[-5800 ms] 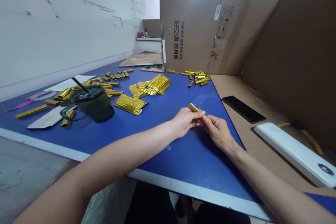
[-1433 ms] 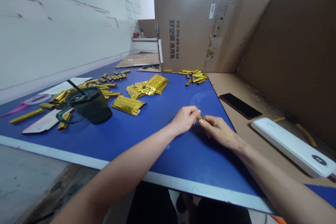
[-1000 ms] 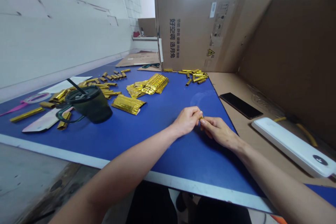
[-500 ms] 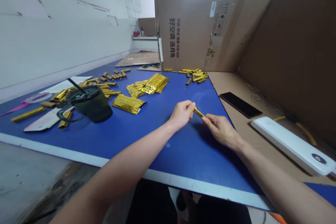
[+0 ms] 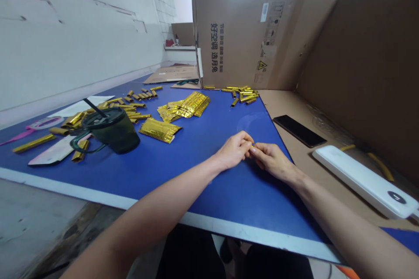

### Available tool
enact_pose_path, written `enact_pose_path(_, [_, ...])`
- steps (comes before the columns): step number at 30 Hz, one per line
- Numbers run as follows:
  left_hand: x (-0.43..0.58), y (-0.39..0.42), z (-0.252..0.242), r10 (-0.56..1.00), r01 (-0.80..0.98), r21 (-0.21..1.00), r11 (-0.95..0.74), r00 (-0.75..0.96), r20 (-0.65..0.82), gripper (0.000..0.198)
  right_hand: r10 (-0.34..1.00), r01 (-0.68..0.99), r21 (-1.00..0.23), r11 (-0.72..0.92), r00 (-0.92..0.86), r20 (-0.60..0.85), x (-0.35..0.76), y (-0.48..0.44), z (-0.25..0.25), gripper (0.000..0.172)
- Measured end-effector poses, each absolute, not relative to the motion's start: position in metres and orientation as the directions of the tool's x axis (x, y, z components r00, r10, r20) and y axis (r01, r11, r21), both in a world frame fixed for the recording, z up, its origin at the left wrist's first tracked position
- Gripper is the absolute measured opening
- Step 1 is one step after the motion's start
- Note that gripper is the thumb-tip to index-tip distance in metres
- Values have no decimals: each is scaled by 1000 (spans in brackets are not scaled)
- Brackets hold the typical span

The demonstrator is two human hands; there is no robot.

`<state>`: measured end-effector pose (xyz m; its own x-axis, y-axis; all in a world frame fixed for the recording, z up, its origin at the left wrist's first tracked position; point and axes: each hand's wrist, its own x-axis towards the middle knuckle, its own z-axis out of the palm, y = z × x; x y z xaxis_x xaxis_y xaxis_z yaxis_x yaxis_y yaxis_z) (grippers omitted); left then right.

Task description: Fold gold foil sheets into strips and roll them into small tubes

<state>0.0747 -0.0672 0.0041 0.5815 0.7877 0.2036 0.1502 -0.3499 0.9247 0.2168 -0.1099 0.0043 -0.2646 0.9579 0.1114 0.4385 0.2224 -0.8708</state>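
Observation:
Above the blue tabletop (image 5: 209,192), my left hand (image 5: 236,148) and my right hand (image 5: 270,157) meet with fingertips pinched together. Between them they grip a small gold foil strip (image 5: 252,147), now mostly covered by the fingers. Left of the hands lies a flat gold foil packet (image 5: 159,130), and behind it a loose stack of gold foil sheets (image 5: 193,103). Short rolled gold foil tubes (image 5: 247,94) lie heaped at the back by the cardboard.
A dark lidded cup with straw (image 5: 113,128) stands at left among more gold tubes, a pale phone (image 5: 54,150) and a tape roll (image 5: 49,122). On the right cardboard lie a black phone (image 5: 299,130) and a white device (image 5: 363,181). A large cardboard box (image 5: 242,35) walls the back.
My left hand has moved right, up against my right hand. The gold foil strip, earlier visible between them, is now almost hidden by my fingers.

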Motion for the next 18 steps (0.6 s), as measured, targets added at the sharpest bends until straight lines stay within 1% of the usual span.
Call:
enact_pose_path(2, [75,-69,6,803,201,912,-357,565,189,18,961,426,-871,244,-228,157,216,-110,5,34])
enact_pose_path(4, [74,-68,7,804,243,881,-406,553,218,25,964,420,-875,242,-204,169,216,-110,6,34])
enact_pose_path(7, [72,-62,7,831,255,862,-438,482,280,27,976,403,-896,187,-180,123,216,-109,5,36])
enact_pose_path(11, [68,-52,7,885,228,890,-395,355,302,28,982,397,-905,152,-165,92,216,-108,5,37])
enact_pose_path(18, [67,-51,8,889,187,902,-389,333,314,30,967,533,-807,253,-131,216,216,-109,6,39])
